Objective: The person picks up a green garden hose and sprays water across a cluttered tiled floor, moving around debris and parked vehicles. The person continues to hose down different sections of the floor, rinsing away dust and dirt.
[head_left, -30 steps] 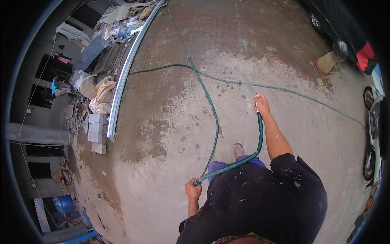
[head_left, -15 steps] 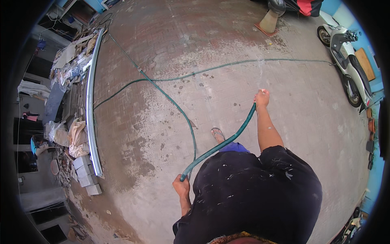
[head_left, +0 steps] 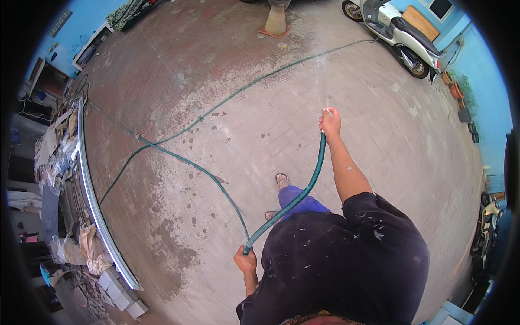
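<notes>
A green garden hose (head_left: 314, 176) runs in a curve from one of my hands to the other. My right hand (head_left: 331, 120), stretched out ahead, is closed round its end, and a thin spray of water (head_left: 321, 81) leaves the tip toward the far paving. Lower and to the left, my left hand (head_left: 246, 261) grips the hose beside my body. From there the hose trails over the ground to the far left, crossing another length of hose (head_left: 233, 96) that lies across the paving. The brick paving (head_left: 401, 146) is partly wet and dark.
A white scooter (head_left: 409, 40) stands at the far right, near several flower pots (head_left: 456, 89). A cone-shaped stand (head_left: 275, 23) is at the far end. Along the left lie a long metal rail (head_left: 92, 184), grey blocks (head_left: 120, 292), sacks (head_left: 93, 249) and rubble.
My view has turned to the right, so the scooter and cone sit further left. Both hands keep their grip on the hose, and water still sprays from its end.
</notes>
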Demonstrator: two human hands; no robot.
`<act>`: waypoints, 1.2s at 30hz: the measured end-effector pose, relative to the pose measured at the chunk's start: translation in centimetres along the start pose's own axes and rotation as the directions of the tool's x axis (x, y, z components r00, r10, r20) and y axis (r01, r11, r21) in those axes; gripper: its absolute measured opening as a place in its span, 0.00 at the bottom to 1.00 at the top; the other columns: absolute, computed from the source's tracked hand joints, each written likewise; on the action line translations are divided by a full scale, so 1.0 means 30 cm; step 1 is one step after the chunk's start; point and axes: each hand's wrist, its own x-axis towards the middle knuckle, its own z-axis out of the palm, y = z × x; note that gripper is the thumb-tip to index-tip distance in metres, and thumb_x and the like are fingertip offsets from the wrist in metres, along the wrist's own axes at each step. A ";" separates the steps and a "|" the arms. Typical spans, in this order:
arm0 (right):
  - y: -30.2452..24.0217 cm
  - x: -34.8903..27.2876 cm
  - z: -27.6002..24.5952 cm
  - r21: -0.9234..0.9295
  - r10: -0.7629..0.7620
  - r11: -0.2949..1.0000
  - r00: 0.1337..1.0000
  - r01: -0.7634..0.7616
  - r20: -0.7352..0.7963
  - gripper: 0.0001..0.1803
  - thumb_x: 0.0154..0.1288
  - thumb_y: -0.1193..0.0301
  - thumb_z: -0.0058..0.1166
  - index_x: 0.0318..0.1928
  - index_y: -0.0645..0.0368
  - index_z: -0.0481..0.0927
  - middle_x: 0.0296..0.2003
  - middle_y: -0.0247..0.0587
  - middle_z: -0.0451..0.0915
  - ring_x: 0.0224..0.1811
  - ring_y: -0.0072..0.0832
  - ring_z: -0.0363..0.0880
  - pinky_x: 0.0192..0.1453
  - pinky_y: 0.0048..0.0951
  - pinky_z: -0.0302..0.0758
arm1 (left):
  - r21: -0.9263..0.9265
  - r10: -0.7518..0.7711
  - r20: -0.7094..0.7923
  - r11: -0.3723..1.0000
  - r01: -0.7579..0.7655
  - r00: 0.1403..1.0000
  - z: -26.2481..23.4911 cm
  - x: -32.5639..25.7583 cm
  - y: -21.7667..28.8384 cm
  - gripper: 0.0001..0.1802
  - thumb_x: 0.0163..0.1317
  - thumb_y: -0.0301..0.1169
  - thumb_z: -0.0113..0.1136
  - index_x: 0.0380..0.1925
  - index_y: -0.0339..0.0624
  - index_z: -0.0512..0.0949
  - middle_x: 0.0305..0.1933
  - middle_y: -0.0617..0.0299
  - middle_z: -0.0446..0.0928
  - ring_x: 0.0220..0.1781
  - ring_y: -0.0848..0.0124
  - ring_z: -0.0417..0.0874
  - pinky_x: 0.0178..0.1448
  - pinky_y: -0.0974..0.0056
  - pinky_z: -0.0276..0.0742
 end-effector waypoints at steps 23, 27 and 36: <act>-0.233 0.553 -0.833 0.057 -0.047 0.996 0.970 0.062 -0.240 0.11 0.72 0.64 0.55 0.50 0.52 0.72 0.21 0.34 0.76 0.12 0.21 0.68 0.12 0.27 0.63 | 0.088 0.256 0.166 0.958 -0.273 0.952 0.530 -0.084 0.652 0.17 0.61 0.35 0.65 0.20 0.33 0.77 0.14 0.51 0.69 0.19 0.69 0.64 0.28 0.55 0.66; -0.239 0.689 -0.971 0.134 -0.017 0.989 0.961 0.056 -0.275 0.11 0.72 0.63 0.54 0.50 0.52 0.72 0.20 0.34 0.76 0.12 0.21 0.69 0.12 0.28 0.64 | 0.113 0.249 0.194 0.955 -0.274 0.949 0.666 -0.109 0.771 0.17 0.61 0.34 0.65 0.21 0.31 0.77 0.15 0.49 0.72 0.19 0.68 0.67 0.29 0.56 0.67; -0.180 0.875 -1.258 0.106 0.100 0.993 0.890 -0.058 -0.445 0.11 0.71 0.63 0.55 0.48 0.51 0.74 0.21 0.36 0.78 0.14 0.24 0.73 0.16 0.31 0.70 | 0.115 0.404 0.208 0.894 -0.433 0.891 0.863 -0.104 0.981 0.16 0.60 0.33 0.65 0.20 0.32 0.77 0.14 0.49 0.70 0.17 0.64 0.67 0.27 0.53 0.65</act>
